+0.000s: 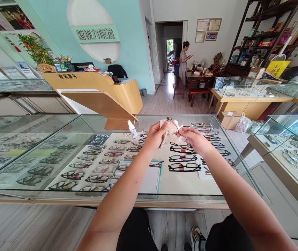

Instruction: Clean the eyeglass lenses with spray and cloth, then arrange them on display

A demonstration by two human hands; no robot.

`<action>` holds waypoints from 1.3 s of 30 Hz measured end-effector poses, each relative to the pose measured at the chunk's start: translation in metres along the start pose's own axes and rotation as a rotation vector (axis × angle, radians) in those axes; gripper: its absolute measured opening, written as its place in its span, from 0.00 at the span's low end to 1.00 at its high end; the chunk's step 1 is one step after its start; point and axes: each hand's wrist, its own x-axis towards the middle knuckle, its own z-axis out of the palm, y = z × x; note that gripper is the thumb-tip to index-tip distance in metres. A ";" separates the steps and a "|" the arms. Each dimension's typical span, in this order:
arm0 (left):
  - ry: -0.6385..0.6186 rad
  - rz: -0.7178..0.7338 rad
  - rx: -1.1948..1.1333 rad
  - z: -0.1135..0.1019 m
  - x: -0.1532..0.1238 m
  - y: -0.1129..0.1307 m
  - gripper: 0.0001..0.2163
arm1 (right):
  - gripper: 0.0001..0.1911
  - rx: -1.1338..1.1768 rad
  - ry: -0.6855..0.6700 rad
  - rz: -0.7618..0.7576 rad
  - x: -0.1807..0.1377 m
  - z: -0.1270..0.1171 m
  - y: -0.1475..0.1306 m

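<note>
My left hand (156, 136) is closed on a pale cloth (173, 127), bunched against a pair of eyeglasses (175, 122). With closed fingers, my right hand (194, 139) grips the same eyeglasses near one thin temple arm. Both hands are over the glass-topped display case (143, 205), close together; the fingers and cloth hide much of the frame. A small white bottle (132, 129) stands upright on the glass, left of my left hand. Rows of spectacle frames (184, 167) lie inside the case below.
Another glass case (286, 139) stands on the right, beyond a gap holding a cardboard box (229, 120) and plastic bags (243, 124). A wooden counter (86, 82) is ahead left. Farther back, a person (184, 62) stands beside a dark table (200, 75).
</note>
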 end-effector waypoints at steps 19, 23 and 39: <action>-0.117 0.043 0.003 0.007 -0.007 0.015 0.24 | 0.19 0.060 -0.062 -0.053 -0.002 0.012 0.005; -0.031 0.074 -0.008 0.011 -0.010 0.013 0.25 | 0.20 0.012 -0.109 -0.075 -0.003 0.015 0.014; -0.209 -0.037 -0.024 -0.006 0.001 0.013 0.25 | 0.18 0.020 -0.023 -0.060 -0.001 0.000 0.000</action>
